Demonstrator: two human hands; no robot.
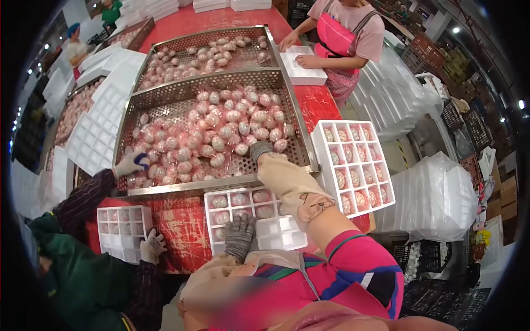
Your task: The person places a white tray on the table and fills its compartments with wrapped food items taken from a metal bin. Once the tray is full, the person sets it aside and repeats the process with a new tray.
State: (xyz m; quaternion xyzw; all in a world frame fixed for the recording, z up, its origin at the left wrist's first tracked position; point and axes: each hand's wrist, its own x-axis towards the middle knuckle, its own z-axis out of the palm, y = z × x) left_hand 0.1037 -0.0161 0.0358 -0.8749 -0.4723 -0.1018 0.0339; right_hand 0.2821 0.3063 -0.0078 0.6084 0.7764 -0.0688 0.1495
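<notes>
I am watching the right arm, in a tan sleeve cover, stretching forward and across, with the right hand (261,150) in its grey knit glove dipping over the near rim of the perforated steel tray (187,186). Its fingers are curling down among the pile of pink-wrapped eggs (215,135). I cannot tell whether they are pinching an egg or only touching the heap.

The left hand (239,236), also in a grey glove, is lying palm down with fingers spread on the white foam tray with square compartments (281,234). That tray is sitting on the red table (182,226), just in front of the steel tray. Its far row is holding eggs, while the nearer cells by the left hand are bare.

A second white foam tray (318,148), filled with eggs, is standing just right of the right forearm. To the left, a co-worker's white-gloved hand (131,164) is reaching into the same egg pile.
</notes>
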